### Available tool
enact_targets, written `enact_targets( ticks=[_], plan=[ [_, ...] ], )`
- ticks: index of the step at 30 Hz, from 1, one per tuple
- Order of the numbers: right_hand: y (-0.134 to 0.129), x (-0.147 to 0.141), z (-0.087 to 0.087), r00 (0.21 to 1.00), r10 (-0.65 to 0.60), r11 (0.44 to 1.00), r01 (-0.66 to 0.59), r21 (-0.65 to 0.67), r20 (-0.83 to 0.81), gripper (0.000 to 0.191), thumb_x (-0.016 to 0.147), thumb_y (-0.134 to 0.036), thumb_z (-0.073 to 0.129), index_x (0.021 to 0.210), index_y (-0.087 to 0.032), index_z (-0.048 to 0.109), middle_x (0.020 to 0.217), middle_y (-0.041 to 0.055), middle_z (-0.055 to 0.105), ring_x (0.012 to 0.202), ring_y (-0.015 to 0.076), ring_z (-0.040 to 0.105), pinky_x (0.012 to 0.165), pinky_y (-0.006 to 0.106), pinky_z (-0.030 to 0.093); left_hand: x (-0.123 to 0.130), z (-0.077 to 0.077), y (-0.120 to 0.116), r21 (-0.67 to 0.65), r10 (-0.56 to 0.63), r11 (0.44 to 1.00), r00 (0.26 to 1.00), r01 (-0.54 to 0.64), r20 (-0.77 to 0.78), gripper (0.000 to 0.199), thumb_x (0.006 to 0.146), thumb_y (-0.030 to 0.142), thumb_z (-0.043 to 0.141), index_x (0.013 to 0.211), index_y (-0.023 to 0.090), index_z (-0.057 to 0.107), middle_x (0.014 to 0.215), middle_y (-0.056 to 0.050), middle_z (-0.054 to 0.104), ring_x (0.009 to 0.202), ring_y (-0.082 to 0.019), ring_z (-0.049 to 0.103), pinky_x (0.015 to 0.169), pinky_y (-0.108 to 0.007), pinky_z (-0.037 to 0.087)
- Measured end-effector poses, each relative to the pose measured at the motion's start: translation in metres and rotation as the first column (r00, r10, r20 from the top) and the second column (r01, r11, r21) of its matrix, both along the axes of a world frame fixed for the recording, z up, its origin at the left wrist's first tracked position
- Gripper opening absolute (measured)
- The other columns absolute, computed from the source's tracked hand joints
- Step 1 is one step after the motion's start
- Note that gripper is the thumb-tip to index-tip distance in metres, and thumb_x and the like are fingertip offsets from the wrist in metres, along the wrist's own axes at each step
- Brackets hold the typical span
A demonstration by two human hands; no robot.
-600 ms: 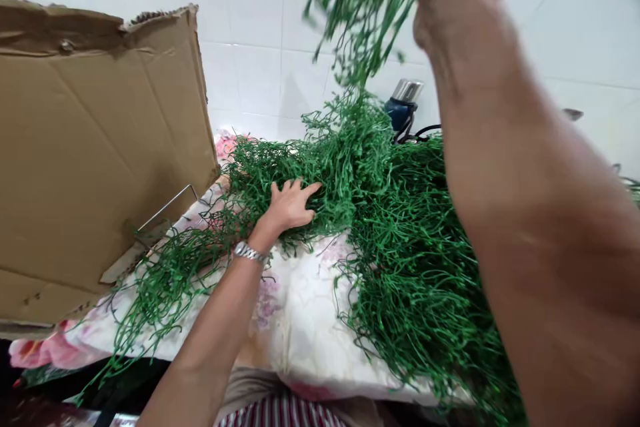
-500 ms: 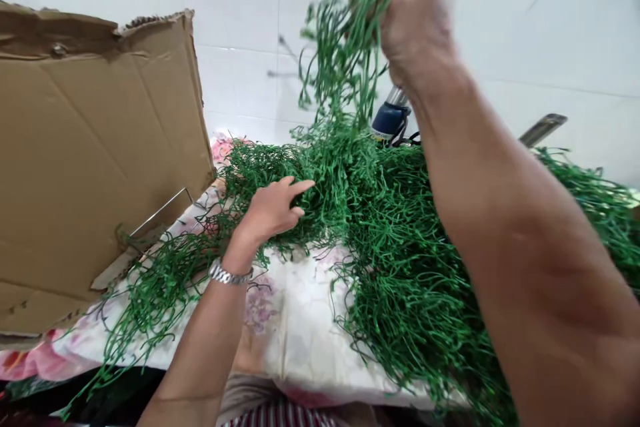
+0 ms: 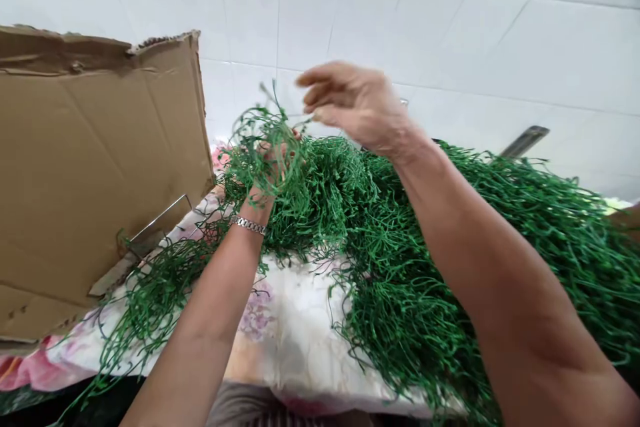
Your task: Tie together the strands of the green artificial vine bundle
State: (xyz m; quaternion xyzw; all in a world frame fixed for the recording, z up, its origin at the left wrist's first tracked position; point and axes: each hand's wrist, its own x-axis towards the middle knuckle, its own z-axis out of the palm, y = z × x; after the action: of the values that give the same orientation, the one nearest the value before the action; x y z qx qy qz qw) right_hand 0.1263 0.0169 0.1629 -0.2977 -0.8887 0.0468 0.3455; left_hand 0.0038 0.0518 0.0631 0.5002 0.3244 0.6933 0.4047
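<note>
A loose bunch of thin green stems with small bud-like tips [image 3: 265,127] hangs over and in front of my left hand [image 3: 277,153], partly hiding its fingers. I cannot tell whether that hand grips them. My right hand [image 3: 350,103] is raised just right of the bunch, slightly blurred, its fingers loosely bent and apart from the thumb. A stem tip comes close to its thumb, but no bunch is in it. Below both hands lies a thick heap of the same green stems [image 3: 340,180], spreading right and toward me.
A cardboard box [image 3: 110,167] stands at the left, with a bent metal wire [image 3: 159,219] by its lower edge. More stems [image 3: 155,307] lie beside it on the flowered cloth [image 3: 295,320]. A metal bar [image 3: 525,141] sticks up behind the heap, before a white tiled wall [image 3: 320,20].
My right hand has come down and left, and the bunch it held is out of it. The bunch is now at my left hand, which has moved up and slightly away.
</note>
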Motion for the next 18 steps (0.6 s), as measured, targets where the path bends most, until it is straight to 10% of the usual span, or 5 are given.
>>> enact_targets(
  ticks=[2, 4, 9, 18],
  plan=[
    [0.013, 0.015, -0.021, 0.964, -0.254, 0.959, 0.241, 0.148, 0.076, 0.031, 0.090, -0.019, 0.028, 0.112, -0.017, 0.050, 0.100, 0.0053, 0.054, 0.092, 0.0138, 0.051, 0.076, 0.029, 0.047, -0.009, 0.000, 0.001, -0.018, -0.067, 0.997, 0.993, 0.069, 0.095, 0.022, 0.084, 0.039, 0.047, 0.079, 0.020, 0.058, 0.087, -0.005, 0.063, 0.066, -0.014, 0.060, 0.055, -0.028, 0.053],
    [0.026, 0.025, -0.051, 0.751, -0.512, 0.859, 0.440, 0.263, 0.417, 0.031, 0.090, -0.023, 0.029, 0.110, -0.015, 0.052, 0.103, 0.0095, 0.053, 0.096, 0.0184, 0.049, 0.080, 0.034, 0.045, -0.013, -0.001, 0.001, -0.001, -0.116, 0.993, 0.974, 0.118, 0.196, 0.023, 0.079, 0.042, 0.053, 0.077, 0.019, 0.057, 0.082, -0.004, 0.063, 0.061, -0.013, 0.060, 0.053, -0.027, 0.053],
    [0.054, 0.032, -0.103, 0.586, -0.584, 0.803, 0.519, 0.292, 0.562, 0.032, 0.081, -0.038, 0.049, 0.101, -0.016, 0.060, 0.116, 0.0162, 0.047, 0.109, 0.0343, 0.039, 0.082, 0.050, 0.038, -0.007, -0.010, -0.011, 0.016, -0.008, 1.000, 0.978, 0.005, 0.209, 0.029, 0.076, 0.046, 0.056, 0.073, 0.017, 0.056, 0.074, -0.002, 0.061, 0.066, -0.014, 0.062, 0.053, -0.027, 0.054],
    [0.080, 0.049, -0.111, 0.555, -0.526, 0.834, 0.485, 0.263, 0.644, 0.036, 0.084, -0.045, 0.045, 0.107, -0.023, 0.062, 0.127, 0.0114, 0.046, 0.118, 0.0313, 0.036, 0.087, 0.048, 0.033, -0.029, -0.009, -0.016, 0.045, 0.218, 0.975, 0.975, -0.220, 0.034, 0.042, 0.084, 0.055, 0.038, 0.080, 0.017, 0.057, 0.080, -0.005, 0.062, 0.076, -0.016, 0.063, 0.054, -0.026, 0.056]
  ],
)
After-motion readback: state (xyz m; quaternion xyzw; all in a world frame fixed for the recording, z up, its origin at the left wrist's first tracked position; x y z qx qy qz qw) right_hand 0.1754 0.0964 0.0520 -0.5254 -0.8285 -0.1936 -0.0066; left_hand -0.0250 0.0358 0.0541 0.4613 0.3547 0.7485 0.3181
